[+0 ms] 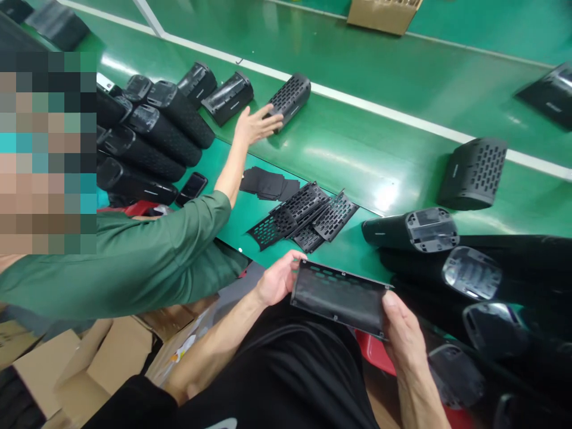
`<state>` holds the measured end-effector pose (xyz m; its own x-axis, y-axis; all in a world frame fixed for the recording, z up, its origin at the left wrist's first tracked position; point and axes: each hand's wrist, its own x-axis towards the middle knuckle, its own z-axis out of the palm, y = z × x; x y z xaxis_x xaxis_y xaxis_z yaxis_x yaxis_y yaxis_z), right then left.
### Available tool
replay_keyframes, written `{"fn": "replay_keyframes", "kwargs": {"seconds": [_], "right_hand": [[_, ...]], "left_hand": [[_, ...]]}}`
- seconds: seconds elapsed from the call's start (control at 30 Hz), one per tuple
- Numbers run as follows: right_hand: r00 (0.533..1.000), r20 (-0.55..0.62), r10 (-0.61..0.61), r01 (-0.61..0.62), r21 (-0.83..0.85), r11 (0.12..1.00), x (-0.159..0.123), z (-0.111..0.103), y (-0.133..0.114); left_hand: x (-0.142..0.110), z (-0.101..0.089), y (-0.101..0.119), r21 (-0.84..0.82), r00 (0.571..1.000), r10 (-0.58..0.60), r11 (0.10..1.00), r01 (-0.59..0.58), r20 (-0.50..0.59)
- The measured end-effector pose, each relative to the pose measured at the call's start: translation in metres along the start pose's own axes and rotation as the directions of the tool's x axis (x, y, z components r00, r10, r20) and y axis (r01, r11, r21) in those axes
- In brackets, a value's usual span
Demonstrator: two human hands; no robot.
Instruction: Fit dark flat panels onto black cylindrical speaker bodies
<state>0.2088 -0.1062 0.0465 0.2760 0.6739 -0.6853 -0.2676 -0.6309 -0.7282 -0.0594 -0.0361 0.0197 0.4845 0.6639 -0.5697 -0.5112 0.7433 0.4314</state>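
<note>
I hold a thin black perforated grille panel (pixel 338 295) over my lap, just short of the green table's near edge. My left hand (pixel 277 277) grips its left end and my right hand (pixel 403 333) grips its right end. Just beyond it on the table lies a loose pile of similar black grille panels (pixel 304 215). A stack of black speaker housings (pixel 451 262) lies at my right, end caps facing me.
A co-worker in a green sleeve (pixel 134 256) at my left reaches a hand (pixel 255 124) onto a perforated speaker (pixel 290 98) on the green conveyor (pixel 379 77). More housings (pixel 147 137) lie at left, another speaker (pixel 473 173) at right. Flat black sheets (pixel 268 183) and cardboard boxes (pixel 80 363) are nearby.
</note>
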Motion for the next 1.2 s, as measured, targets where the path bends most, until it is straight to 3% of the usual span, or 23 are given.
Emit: {"fn": "replay_keyframes", "kwargs": {"seconds": [0.07,0.13,0.23,0.3,0.37,0.43,0.5,0.53,0.57,0.6,0.67,0.73,0.77,0.83,0.97,1.07,1.2], "right_hand": [[0.999,0.040,-0.036,0.038,-0.043,0.998,0.001,0.005,-0.010],[0.991,0.113,-0.068,0.078,-0.090,0.993,0.005,0.012,-0.017],[0.964,0.248,-0.093,0.136,-0.163,0.977,0.014,0.021,-0.020],[0.942,0.319,-0.107,0.185,-0.227,0.956,0.018,0.026,-0.023],[0.942,0.277,-0.192,0.271,-0.284,0.920,0.019,0.027,-0.032],[0.914,0.062,-0.401,0.397,-0.345,0.851,0.021,0.023,-0.050],[0.767,-0.165,-0.620,0.474,-0.504,0.722,0.029,0.015,-0.077],[0.692,-0.191,-0.696,0.471,-0.612,0.636,0.038,0.011,-0.091],[0.656,-0.149,-0.740,0.442,-0.718,0.537,0.050,0.007,-0.105],[0.668,-0.066,-0.741,0.408,-0.800,0.440,0.063,0.004,-0.118],[0.758,0.054,-0.650,0.330,-0.891,0.312,0.093,0.001,-0.137],[0.829,0.057,-0.556,0.239,-0.935,0.261,0.117,0.002,-0.145],[0.842,0.041,-0.538,0.203,-0.948,0.244,0.124,0.003,-0.146],[0.828,0.051,-0.558,0.191,-0.962,0.196,0.126,0.007,-0.141],[0.771,0.194,-0.607,0.295,-0.953,0.070,0.098,0.010,-0.118],[0.789,0.258,-0.557,0.346,-0.937,0.055,0.076,0.012,-0.092],[0.826,0.240,-0.510,0.301,-0.953,0.041,0.054,0.024,-0.056]], "left_hand": [[0.008,-0.001,0.004,-0.030,0.986,-0.150,0.988,0.153,0.069],[0.018,-0.001,0.008,0.021,0.933,-0.328,0.944,0.329,0.149],[0.027,0.006,0.012,0.110,0.787,-0.576,0.817,0.567,0.223],[0.026,0.012,0.014,0.148,0.688,-0.680,0.730,0.667,0.254],[0.023,0.014,0.016,0.157,0.657,-0.696,0.712,0.685,0.290],[0.023,0.011,0.015,0.121,0.697,-0.632,0.764,0.634,0.340],[0.026,0.004,0.014,0.065,0.729,-0.548,0.815,0.576,0.410],[0.028,0.000,0.013,0.031,0.743,-0.505,0.835,0.549,0.439],[0.030,-0.005,0.013,-0.004,0.757,-0.462,0.853,0.523,0.462],[0.032,-0.009,0.013,-0.035,0.771,-0.422,0.867,0.497,0.477],[0.033,-0.015,0.016,-0.077,0.796,-0.357,0.891,0.447,0.488],[0.030,-0.017,0.020,-0.096,0.825,-0.306,0.914,0.394,0.476],[0.027,-0.017,0.022,-0.103,0.839,-0.286,0.923,0.371,0.462],[0.020,-0.015,0.026,-0.118,0.869,-0.250,0.937,0.328,0.428],[0.005,-0.005,0.028,-0.171,0.915,-0.161,0.956,0.238,0.369],[0.002,0.003,0.029,-0.155,0.935,-0.157,0.964,0.215,0.317],[0.000,0.009,0.032,-0.079,0.970,-0.193,0.975,0.206,0.149]]}}
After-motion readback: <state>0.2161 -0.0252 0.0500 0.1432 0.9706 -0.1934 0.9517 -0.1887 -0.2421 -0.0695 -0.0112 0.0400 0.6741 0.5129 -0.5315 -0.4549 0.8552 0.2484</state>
